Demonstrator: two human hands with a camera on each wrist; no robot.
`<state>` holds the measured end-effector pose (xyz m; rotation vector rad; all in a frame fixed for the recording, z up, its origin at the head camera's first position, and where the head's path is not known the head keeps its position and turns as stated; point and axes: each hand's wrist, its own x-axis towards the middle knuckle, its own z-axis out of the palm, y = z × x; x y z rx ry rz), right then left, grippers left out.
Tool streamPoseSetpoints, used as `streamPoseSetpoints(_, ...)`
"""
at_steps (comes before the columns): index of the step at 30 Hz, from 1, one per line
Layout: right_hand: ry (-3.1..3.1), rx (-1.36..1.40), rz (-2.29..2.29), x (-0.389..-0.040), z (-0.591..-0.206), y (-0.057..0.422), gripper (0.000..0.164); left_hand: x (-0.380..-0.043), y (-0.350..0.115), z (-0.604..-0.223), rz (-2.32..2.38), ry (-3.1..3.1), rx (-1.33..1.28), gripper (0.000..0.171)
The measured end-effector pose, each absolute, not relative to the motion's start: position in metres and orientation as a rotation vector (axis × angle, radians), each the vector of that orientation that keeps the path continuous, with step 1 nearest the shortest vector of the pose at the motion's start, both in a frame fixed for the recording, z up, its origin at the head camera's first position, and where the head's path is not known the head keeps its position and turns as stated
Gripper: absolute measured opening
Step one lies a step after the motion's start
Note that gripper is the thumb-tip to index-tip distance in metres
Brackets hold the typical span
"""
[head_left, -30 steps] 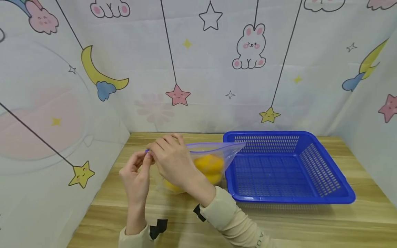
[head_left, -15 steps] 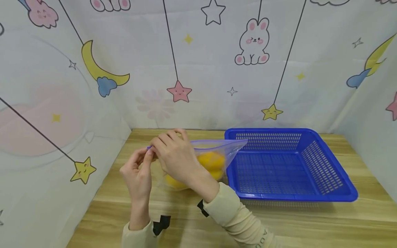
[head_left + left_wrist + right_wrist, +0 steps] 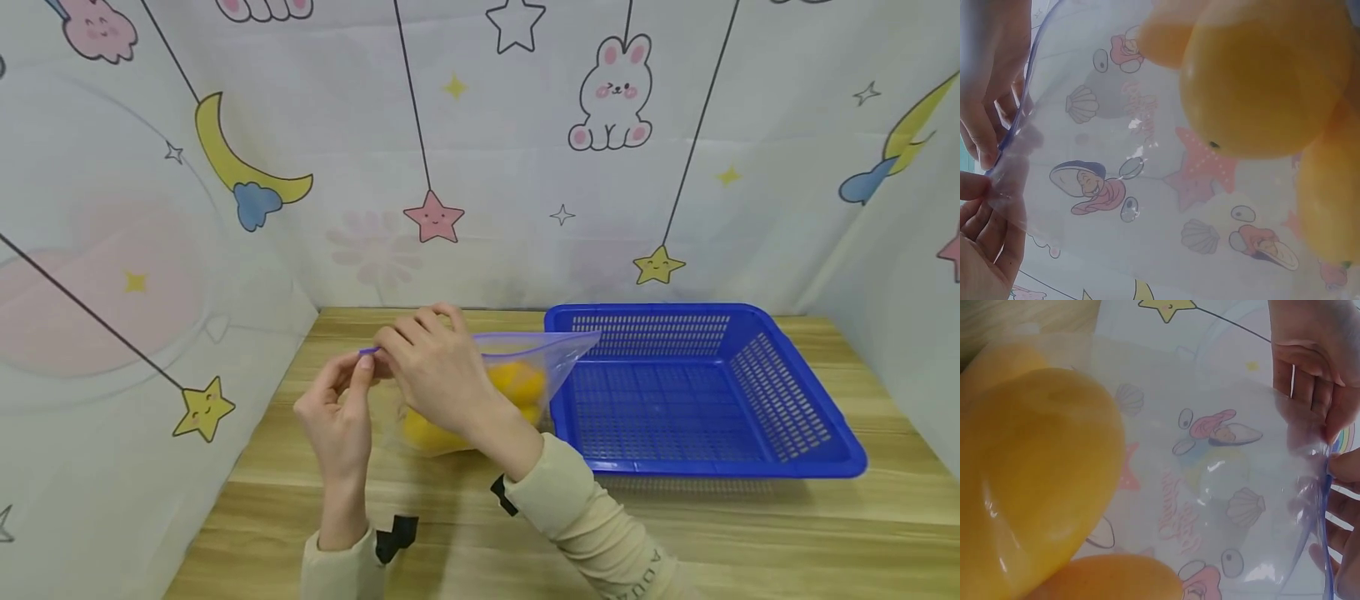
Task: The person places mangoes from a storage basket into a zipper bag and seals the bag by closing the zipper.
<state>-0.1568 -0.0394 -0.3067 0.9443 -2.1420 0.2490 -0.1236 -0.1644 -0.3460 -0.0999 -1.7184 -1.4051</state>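
A clear zip bag (image 3: 566, 354) with a purple zip strip (image 3: 517, 336) stands over the table, holding several yellow-orange fruits (image 3: 521, 382). My left hand (image 3: 341, 417) pinches the bag's left top corner between thumb and fingers. Just right of it, my right hand (image 3: 438, 367) reaches across the front of the bag and pinches the zip with its fingertips. A short piece of purple strip shows between the two hands. In the left wrist view, printed shells and starfish cover the bag film (image 3: 1097, 187), and a round fruit (image 3: 1260, 81) shows through it. The right palm's underside is hidden.
A blue perforated plastic basket (image 3: 660, 468) sits on the wooden table (image 3: 465, 550) at the right, close behind the bag's free corner. White printed cloth (image 3: 510, 167) surrounds the table at the back and sides.
My right hand has slid slightly rightward along the zip, away from the left fingertips. The left hand keeps its pinch on the corner. The head view has shifted a little.
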Motion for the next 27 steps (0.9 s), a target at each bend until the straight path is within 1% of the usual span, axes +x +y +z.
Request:
streamPoseSetpoints(9, -2.170, 0.934, 0.243, -0.158, -0.306, -0.033, 0.013, -0.125, -0.165, -0.346, -1.428, -1.684, -0.160, 0.016)
streamPoseSetpoints(27, -2.189, 0.939, 0.256, -0.159, -0.308, -0.025, 0.015, -0.125, -0.165, -0.347, -1.460, -1.672, -0.200, 0.017)
